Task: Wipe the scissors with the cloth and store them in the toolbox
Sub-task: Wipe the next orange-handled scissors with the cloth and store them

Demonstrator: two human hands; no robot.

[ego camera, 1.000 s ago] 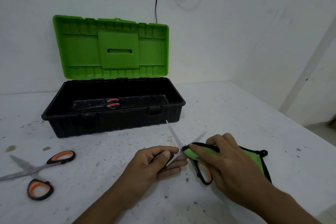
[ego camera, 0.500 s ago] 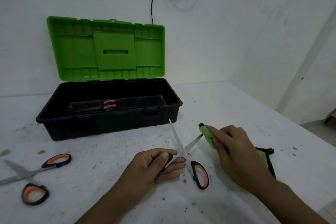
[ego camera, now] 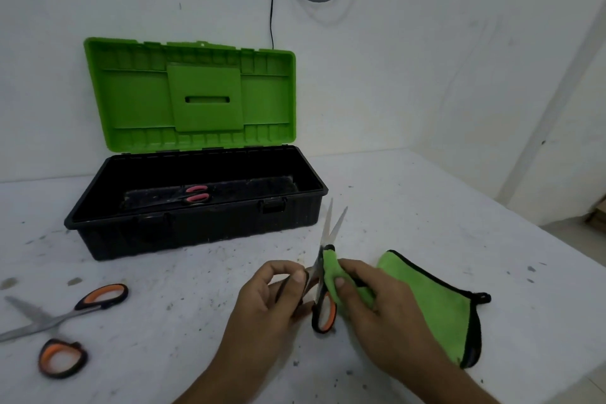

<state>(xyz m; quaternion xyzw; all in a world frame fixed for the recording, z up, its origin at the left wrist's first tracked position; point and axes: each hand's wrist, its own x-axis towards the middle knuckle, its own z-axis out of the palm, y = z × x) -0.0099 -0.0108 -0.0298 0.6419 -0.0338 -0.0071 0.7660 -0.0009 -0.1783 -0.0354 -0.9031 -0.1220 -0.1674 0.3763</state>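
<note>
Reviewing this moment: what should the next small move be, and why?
Probably the right hand should draw the cloth up the scissors toward the tips: it pinches the cloth against a blade near the pivot, the left hand holds a handle, and the blades above are bare.

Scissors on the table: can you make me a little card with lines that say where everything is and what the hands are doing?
held scissors: blades open, tips pointing toward the toolbox
left hand: grips one handle loop
right hand: presses the green cloth against the held scissors near the pivot
toolbox: black, with green lid raised
stored scissors: pink-handled pair lying inside the toolbox
spare scissors: orange-handled, open, on the table at the left
step: wiping; held pair not yet in the toolbox
</note>
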